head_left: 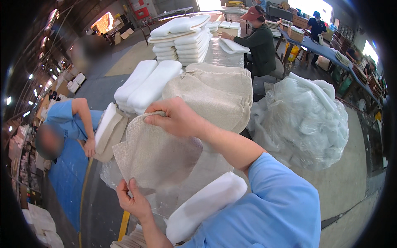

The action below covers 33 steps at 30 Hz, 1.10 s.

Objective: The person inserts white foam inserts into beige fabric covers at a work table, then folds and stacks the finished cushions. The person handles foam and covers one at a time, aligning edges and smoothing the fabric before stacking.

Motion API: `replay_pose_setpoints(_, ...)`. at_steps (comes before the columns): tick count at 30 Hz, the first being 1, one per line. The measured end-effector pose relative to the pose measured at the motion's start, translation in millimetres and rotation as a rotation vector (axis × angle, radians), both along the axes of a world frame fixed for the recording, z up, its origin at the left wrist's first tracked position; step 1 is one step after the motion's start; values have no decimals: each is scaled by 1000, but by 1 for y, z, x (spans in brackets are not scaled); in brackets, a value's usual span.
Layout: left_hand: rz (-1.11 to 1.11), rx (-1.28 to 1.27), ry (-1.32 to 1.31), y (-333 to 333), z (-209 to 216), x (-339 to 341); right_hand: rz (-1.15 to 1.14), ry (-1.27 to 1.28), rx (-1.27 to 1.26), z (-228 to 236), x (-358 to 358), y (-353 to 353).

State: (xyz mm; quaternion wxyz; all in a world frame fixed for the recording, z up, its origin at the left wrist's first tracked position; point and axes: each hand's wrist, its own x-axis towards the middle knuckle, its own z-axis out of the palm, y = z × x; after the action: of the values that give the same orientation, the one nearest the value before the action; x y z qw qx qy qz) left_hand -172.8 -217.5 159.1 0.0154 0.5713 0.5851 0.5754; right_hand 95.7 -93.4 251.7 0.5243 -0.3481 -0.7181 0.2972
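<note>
A beige woven fabric cover hangs in front of me, slightly see-through. My right hand grips its upper edge between thumb and fingers. At its lower left edge, my left hand pinches the cloth with thumb and forefinger. A white foam pad lies on the plastic-covered table close to my body. Beyond my right hand sits a pile of beige covers. White pads lie stacked to the left of that pile.
Taller stacks of white pads stand farther back. A large clear plastic bag of white material bulges at the right. On the left, a person in blue handles a beige-covered pad. Another person in dark green sits at the far table.
</note>
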Motion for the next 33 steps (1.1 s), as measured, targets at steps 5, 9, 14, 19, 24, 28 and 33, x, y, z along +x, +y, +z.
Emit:
replay_pose_setpoints(5, -293, -389, -232, -7, -19, 7, 94, -34, 1, -9, -25, 17)
replay_pose_setpoints(9, -581, -353, -592, -13, -14, 15, 14, -107, 38, -23, -36, 31)
replay_pose_setpoints(14, -728, -514, -954, -19, -24, 2, 258, -68, -27, -41, -44, 26)
replay_pose_setpoints(19, -633, -556, -1141, 0, -26, -13, 408, -140, -63, -44, -61, 18)
replay_pose_setpoints(24, -725, -517, -1299, 15, -29, -18, 473, -55, -410, -70, -16, 40)
replay_pose_setpoints(28, -752, -476, -1259, 0, -32, -25, 538, 329, -698, -132, -9, 27)
replay_pose_setpoints(33, -1062, -249, -1552, -9, -39, -46, 516, 483, -757, -179, -18, 12)
